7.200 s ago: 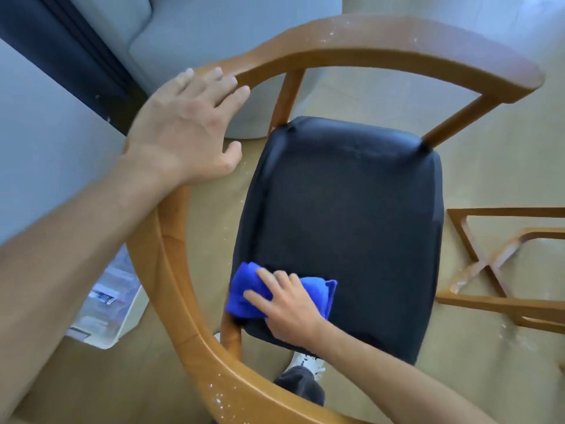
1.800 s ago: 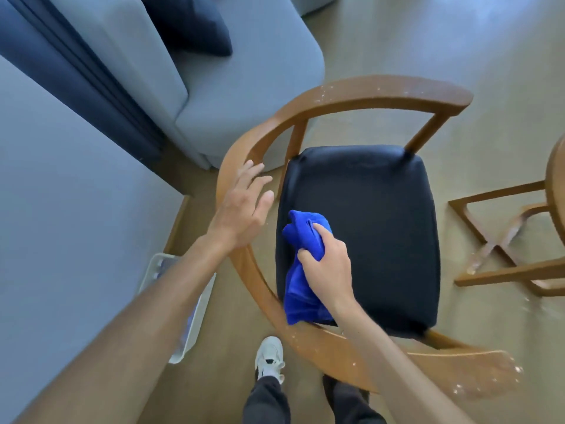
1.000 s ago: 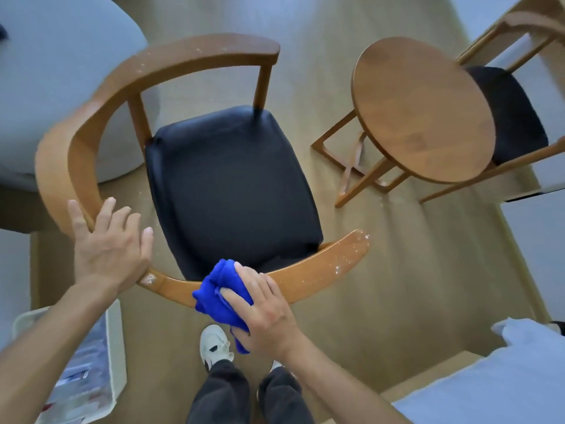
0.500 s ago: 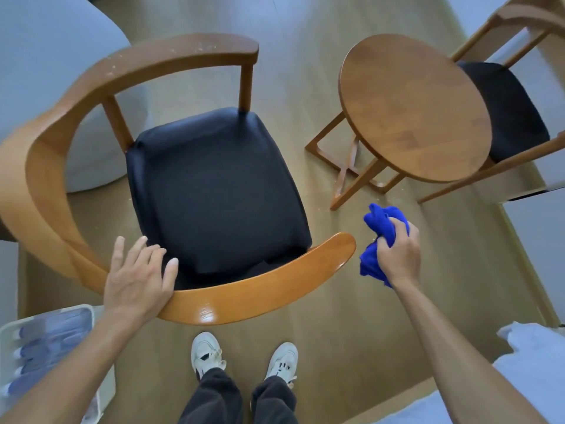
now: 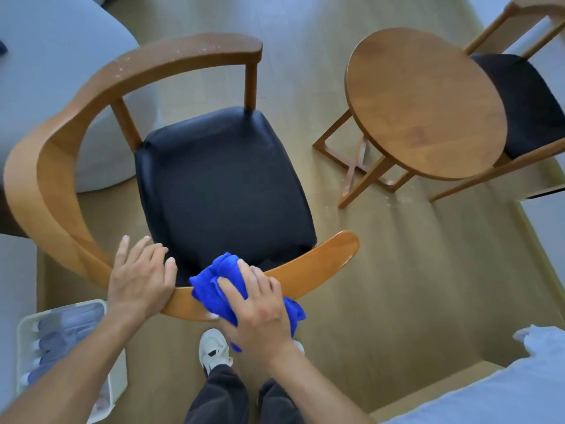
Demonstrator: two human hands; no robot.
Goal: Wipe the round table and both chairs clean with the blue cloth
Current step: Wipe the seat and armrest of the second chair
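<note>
Right hand is down on the cloth, fingers curled over the bunched blue fabric and pressing it onto the near arm of the chair, roughly midway along that curved wooden rail. Part of the cloth hangs off the rail's outer edge, below the palm. Left hand lies flat and unclenched on the same rail just to the left, fingers spread toward the black seat, gripping nothing. White specks dot the far arm of the chair. The round table stands to the right, apart from this chair, with the second chair tucked partly behind it. A white bin sits on the floor at lower left.
</note>
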